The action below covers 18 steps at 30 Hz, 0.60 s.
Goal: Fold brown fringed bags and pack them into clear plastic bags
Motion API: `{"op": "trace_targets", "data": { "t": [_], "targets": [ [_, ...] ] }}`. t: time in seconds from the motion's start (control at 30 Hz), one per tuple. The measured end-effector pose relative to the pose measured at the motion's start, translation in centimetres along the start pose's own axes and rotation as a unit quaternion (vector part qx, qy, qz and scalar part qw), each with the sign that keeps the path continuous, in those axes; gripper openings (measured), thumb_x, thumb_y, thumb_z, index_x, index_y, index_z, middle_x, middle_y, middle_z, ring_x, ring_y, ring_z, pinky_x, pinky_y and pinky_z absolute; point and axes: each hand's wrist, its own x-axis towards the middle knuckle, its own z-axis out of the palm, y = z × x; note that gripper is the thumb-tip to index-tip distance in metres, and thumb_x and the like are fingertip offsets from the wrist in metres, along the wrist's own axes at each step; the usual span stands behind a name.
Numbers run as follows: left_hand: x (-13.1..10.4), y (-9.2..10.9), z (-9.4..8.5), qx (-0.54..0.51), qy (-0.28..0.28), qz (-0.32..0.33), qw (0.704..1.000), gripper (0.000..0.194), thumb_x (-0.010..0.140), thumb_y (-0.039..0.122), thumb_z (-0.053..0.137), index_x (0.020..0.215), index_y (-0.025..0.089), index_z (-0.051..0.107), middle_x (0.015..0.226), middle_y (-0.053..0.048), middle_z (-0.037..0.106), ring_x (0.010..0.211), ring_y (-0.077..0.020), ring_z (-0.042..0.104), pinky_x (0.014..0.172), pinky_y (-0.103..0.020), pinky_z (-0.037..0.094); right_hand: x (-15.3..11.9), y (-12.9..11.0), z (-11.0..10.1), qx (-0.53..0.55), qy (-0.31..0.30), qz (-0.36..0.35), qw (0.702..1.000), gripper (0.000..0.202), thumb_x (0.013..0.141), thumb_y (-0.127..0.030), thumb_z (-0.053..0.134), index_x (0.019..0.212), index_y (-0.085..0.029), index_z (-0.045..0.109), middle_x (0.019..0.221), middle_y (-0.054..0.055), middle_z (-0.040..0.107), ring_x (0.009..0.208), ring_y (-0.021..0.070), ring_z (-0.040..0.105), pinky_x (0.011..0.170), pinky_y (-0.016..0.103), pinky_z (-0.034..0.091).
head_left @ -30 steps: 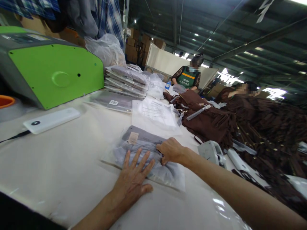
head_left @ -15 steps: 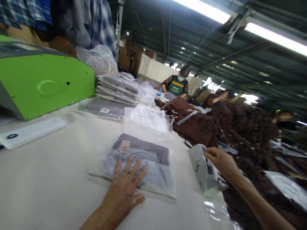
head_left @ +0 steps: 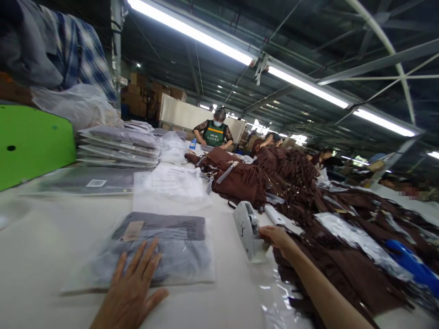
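My left hand (head_left: 132, 278) lies flat with fingers spread on a clear plastic bag holding a folded grey garment (head_left: 171, 251). A tan tag (head_left: 133, 230) shows through the bag near its upper left. On the table to the right stands a white tape dispenser (head_left: 244, 230) with a dark mark on its side. The fingers of my right hand (head_left: 279, 237) are pinched together at the dispenser's right side. What lies between those fingertips is too small to make out.
Brown fringed bags (head_left: 240, 183) are heaped along the right. A stack of bagged garments (head_left: 116, 146) stands at the back left, beside a green machine (head_left: 37, 146). White plastic bags (head_left: 174, 183) lie ahead. A co-worker in a green apron (head_left: 216, 135) stands at the far end.
The view has swung right, so everything shifts left in it. My right hand has moved from the dispenser's top end down along its right side. My left hand stays on the bagged garment.
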Motion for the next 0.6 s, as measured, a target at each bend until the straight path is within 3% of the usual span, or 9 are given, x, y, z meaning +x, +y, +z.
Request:
{"op": "trace_targets", "data": {
  "t": [0.17, 0.3, 0.5, 0.6],
  "targets": [
    [0.1, -0.4, -0.1, 0.006, 0.005, 0.003, 1.000, 0.042, 0.082, 0.045, 0.056, 0.113, 0.016, 0.062, 0.126, -0.018, 0.059, 0.122, -0.0397, 0.047, 0.108, -0.060, 0.021, -0.9, -1.1, -0.9, 0.122, 0.035, -0.002, 0.992, 0.029, 0.061, -0.044, 0.069, 0.064, -0.018, 0.056, 0.056, -0.002, 0.058, 0.050, 0.0098, 0.050, 0.047, 0.022, 0.034],
    [0.3, -0.4, -0.5, 0.007, -0.006, 0.006, 1.000, 0.040, 0.085, 0.043, 0.055, 0.113, 0.016, 0.062, 0.112, -0.016, 0.065, 0.115, -0.0385, 0.052, 0.105, -0.061, 0.024, -3.4, -0.3, -1.8, 0.209, 0.055, -0.006, 0.976, 0.028, 0.061, -0.039, 0.071, 0.064, -0.019, 0.052, 0.056, -0.006, 0.051, 0.047, 0.0055, 0.043, 0.045, 0.018, 0.034],
    [0.4, -0.5, -0.7, -0.016, -0.040, 0.001, 0.999, 0.041, 0.088, 0.043, 0.053, 0.120, 0.018, 0.060, 0.118, -0.014, 0.065, 0.120, -0.0381, 0.050, 0.102, -0.059, 0.029, -6.2, 4.1, 0.7, 0.229, 0.074, 0.062, 0.969, 0.027, 0.060, -0.036, 0.072, 0.063, -0.019, 0.050, 0.056, -0.004, 0.051, 0.045, 0.0065, 0.045, 0.046, 0.020, 0.041],
    [0.3, -0.1, -1.3, -0.022, -0.072, -0.041, 0.996, 0.039, 0.090, 0.039, 0.053, 0.123, 0.020, 0.059, 0.124, -0.011, 0.063, 0.119, -0.0347, 0.052, 0.100, -0.053, 0.032, -6.5, 4.6, 1.8, 0.194, 0.069, 0.061, 0.977, 0.031, 0.064, -0.039, 0.072, 0.060, -0.019, 0.048, 0.053, -0.005, 0.048, 0.043, 0.0058, 0.043, 0.044, 0.019, 0.038]
  ]
}}
